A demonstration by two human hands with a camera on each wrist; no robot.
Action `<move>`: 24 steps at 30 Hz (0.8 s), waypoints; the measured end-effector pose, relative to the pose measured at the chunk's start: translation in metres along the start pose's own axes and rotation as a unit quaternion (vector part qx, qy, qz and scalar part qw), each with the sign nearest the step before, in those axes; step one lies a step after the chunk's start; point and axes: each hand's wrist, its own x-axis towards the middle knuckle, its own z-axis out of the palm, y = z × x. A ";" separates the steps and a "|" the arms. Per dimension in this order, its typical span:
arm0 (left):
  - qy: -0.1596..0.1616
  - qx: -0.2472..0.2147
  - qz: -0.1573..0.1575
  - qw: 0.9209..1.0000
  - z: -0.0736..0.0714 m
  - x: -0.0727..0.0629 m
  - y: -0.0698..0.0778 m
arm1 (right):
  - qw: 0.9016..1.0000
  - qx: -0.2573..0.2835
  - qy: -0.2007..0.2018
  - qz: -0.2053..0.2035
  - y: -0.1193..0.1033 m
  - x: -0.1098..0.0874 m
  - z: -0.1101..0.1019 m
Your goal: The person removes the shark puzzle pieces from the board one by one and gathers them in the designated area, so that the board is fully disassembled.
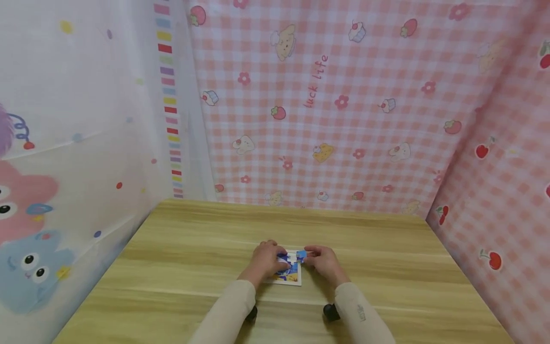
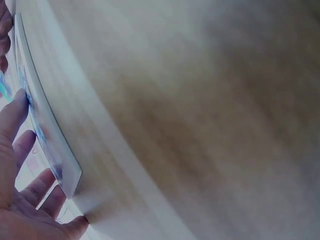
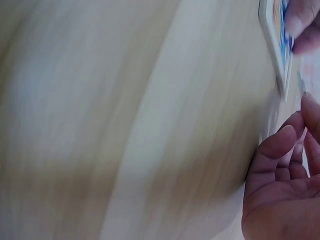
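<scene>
1. A pale curtain (image 1: 73, 143) with cartoon creatures hangs along the tabletop's left edge.
2. The wooden tabletop (image 1: 180, 267) carries everything; pink checked cloth (image 1: 343, 105) covers the walls behind its far edge and along its right edge.
3. The left hand (image 1: 267, 260) rests on the left part of a small white-framed puzzle board (image 1: 293, 278), which lies flat near the middle of the tabletop, closer to the near edge. In the left wrist view its fingers (image 2: 12, 117) are spread and fairly straight, their tips touching the board's printed face (image 2: 42, 130); they do not curl round anything that shows.
4. A small blue puzzle piece (image 1: 301, 255) sits at the board's far right corner, between the two hands.
5. The right hand (image 1: 324, 262) lies just right of the board, its fingertips at the blue piece. From the head view it seems to pinch the piece, but the hold is too small to tell for sure. In the right wrist view its fingers (image 3: 272, 150) are loosely bent beside the board's edge (image 3: 275, 55).
6. Both forearms wear light beige sleeves (image 1: 227, 310).
</scene>
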 end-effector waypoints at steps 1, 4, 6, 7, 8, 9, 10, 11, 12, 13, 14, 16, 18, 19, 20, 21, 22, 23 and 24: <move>-0.001 -0.002 -0.001 1.000 -0.001 0.000 -0.001 | 1.000 0.000 0.000 -0.002 0.002 -0.001 -0.004; -0.003 -0.014 -0.010 1.000 -0.002 -0.001 0.000 | 1.000 -0.003 0.006 -0.012 0.010 -0.001 -0.018; 0.000 -0.014 -0.014 1.000 -0.003 -0.001 0.000 | 1.000 0.002 0.010 -0.011 0.016 -0.002 -0.030; 0.001 -0.015 -0.016 1.000 -0.004 -0.002 0.000 | 1.000 0.003 0.010 -0.011 0.019 -0.002 -0.036; 0.002 -0.015 -0.017 1.000 -0.005 -0.003 -0.001 | 1.000 0.005 0.010 -0.010 0.023 -0.003 -0.043; 0.002 -0.015 -0.018 1.000 -0.006 -0.003 -0.002 | 1.000 0.007 0.011 -0.007 0.026 -0.003 -0.049; 0.003 -0.017 -0.018 1.000 -0.008 -0.004 -0.004 | 1.000 0.006 0.010 -0.006 0.029 -0.003 -0.055; 0.003 -0.019 -0.016 1.000 -0.009 -0.005 -0.007 | 1.000 0.005 0.009 -0.005 0.032 -0.003 -0.061; 0.003 -0.021 -0.013 1.000 -0.011 -0.007 -0.010 | 1.000 0.002 0.007 -0.005 0.036 -0.003 -0.068; 0.002 -0.025 -0.010 1.000 -0.013 -0.008 -0.012 | 1.000 0.000 0.007 -0.003 0.038 -0.003 -0.074; 0.002 -0.030 -0.005 1.000 -0.015 -0.010 -0.016 | 1.000 0.000 0.008 -0.002 0.042 -0.003 -0.081; 0.001 -0.037 0.005 0.999 -0.018 -0.013 -0.021 | 1.000 -0.005 0.010 0.000 0.048 -0.004 -0.095; -0.002 -0.040 0.010 0.999 -0.020 -0.016 -0.027 | 1.000 -0.007 0.009 0.004 0.054 -0.005 -0.110; -0.005 -0.041 0.012 0.999 -0.021 -0.017 -0.030 | 1.000 -0.008 0.007 0.006 0.058 -0.006 -0.118; -0.008 -0.041 0.014 0.999 -0.021 -0.018 -0.032 | 1.000 -0.010 0.005 0.006 0.061 -0.007 -0.126; -0.012 -0.043 0.017 0.999 -0.021 -0.019 -0.034 | 1.000 -0.010 0.005 0.008 0.065 -0.008 -0.134; -0.016 -0.048 0.015 0.999 -0.020 -0.019 -0.035 | 1.000 -0.013 0.004 0.009 0.068 -0.010 -0.142; -0.019 -0.052 0.015 0.998 -0.020 -0.020 -0.036 | 1.000 -0.016 0.004 0.011 0.072 -0.011 -0.150; -0.022 -0.059 0.015 0.998 -0.021 -0.020 -0.036 | 1.000 -0.020 0.006 0.015 0.074 -0.013 -0.156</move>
